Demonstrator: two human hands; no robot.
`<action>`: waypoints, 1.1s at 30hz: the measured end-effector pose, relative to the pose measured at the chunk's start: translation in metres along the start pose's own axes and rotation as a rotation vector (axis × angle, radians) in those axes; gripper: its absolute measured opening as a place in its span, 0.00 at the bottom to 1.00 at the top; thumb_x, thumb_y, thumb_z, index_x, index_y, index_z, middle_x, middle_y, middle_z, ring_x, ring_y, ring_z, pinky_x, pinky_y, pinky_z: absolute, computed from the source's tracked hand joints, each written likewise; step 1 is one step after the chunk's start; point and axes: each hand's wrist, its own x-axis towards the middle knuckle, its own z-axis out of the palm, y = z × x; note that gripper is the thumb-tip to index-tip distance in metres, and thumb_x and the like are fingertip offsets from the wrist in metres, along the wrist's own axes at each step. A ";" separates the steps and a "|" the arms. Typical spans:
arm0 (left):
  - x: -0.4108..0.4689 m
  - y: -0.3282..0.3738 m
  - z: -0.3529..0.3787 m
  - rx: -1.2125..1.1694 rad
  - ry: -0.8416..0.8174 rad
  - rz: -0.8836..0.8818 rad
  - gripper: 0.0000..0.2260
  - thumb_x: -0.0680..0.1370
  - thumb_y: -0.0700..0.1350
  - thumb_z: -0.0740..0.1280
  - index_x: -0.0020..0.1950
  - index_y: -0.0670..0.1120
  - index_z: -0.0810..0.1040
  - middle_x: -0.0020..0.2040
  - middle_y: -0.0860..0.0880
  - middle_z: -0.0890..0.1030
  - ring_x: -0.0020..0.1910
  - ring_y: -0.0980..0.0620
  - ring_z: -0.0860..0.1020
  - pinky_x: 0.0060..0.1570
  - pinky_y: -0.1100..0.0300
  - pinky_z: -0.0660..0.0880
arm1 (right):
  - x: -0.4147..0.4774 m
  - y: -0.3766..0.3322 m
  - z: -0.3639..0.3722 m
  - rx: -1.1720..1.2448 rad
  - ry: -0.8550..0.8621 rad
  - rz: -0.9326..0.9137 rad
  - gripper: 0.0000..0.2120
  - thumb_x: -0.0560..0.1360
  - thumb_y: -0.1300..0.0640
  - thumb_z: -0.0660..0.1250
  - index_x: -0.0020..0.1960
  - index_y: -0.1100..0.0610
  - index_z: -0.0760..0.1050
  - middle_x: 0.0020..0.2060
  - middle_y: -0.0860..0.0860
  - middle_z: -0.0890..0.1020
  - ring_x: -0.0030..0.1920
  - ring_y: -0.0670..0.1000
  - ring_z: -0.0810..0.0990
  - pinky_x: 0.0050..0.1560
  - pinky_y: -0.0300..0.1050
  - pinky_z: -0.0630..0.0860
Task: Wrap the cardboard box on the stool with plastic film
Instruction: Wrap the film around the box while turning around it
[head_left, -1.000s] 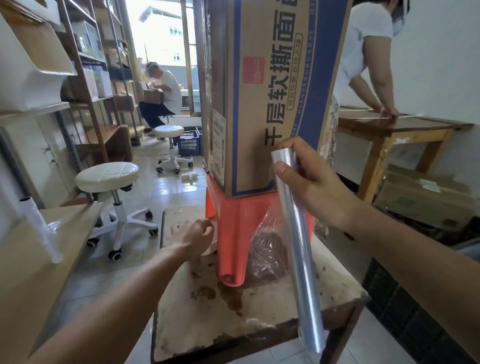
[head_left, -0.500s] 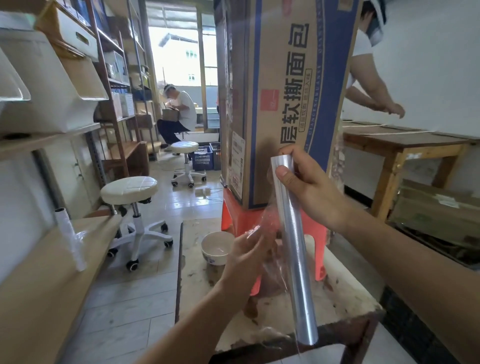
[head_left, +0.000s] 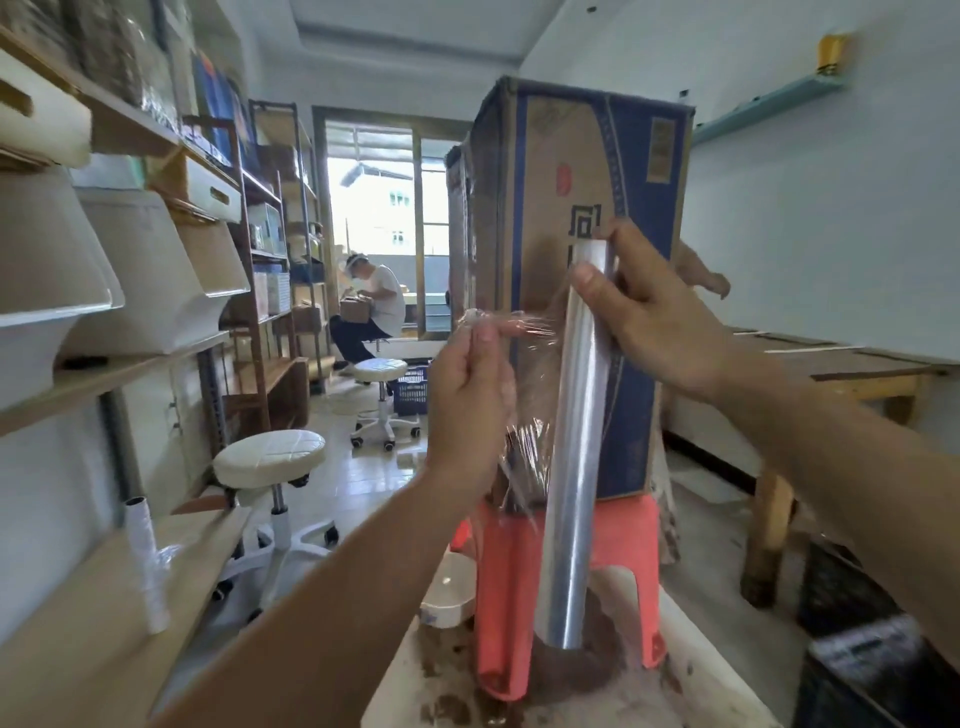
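Observation:
A tall brown and blue cardboard box (head_left: 576, 197) stands upright on a red plastic stool (head_left: 613, 540), which sits on a stained table (head_left: 691, 691). My right hand (head_left: 654, 317) grips the top of a long roll of plastic film (head_left: 574, 467), held nearly upright in front of the box. My left hand (head_left: 467, 395) pinches the loose end of the film (head_left: 519, 332) and holds it stretched out to the left of the roll, at the box's near corner. Film hangs crumpled between the hand and the roll.
A white bowl (head_left: 447, 592) sits on the table left of the stool. A second film roll (head_left: 148, 566) stands on the left counter under shelves of bins. Two white swivel stools (head_left: 270, 467) and a seated person (head_left: 374, 312) are down the aisle. A wooden table (head_left: 841, 369) lies right.
My view has tilted up. My left hand rose from the table to the roll, took the film's end and pulled it out leftward. The right hand lifted the roll higher.

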 end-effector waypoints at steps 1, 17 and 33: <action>0.008 0.006 0.000 0.002 0.009 0.014 0.14 0.86 0.43 0.55 0.48 0.47 0.79 0.29 0.50 0.66 0.24 0.60 0.63 0.25 0.68 0.64 | 0.008 -0.007 -0.007 0.007 -0.006 0.000 0.08 0.85 0.52 0.58 0.62 0.54 0.67 0.38 0.55 0.81 0.36 0.51 0.82 0.39 0.42 0.80; 0.086 0.034 -0.015 0.124 0.009 0.161 0.12 0.84 0.41 0.55 0.46 0.46 0.76 0.30 0.43 0.66 0.23 0.54 0.62 0.22 0.64 0.59 | 0.059 -0.012 -0.043 0.232 0.204 0.183 0.13 0.79 0.50 0.68 0.56 0.59 0.74 0.47 0.56 0.83 0.44 0.52 0.86 0.41 0.49 0.83; 0.183 -0.020 0.009 0.455 0.158 0.298 0.13 0.85 0.45 0.55 0.54 0.42 0.78 0.40 0.49 0.79 0.35 0.54 0.79 0.32 0.74 0.69 | 0.150 -0.015 -0.034 -0.535 0.438 -0.165 0.19 0.81 0.46 0.60 0.65 0.59 0.70 0.50 0.48 0.75 0.48 0.47 0.72 0.42 0.34 0.60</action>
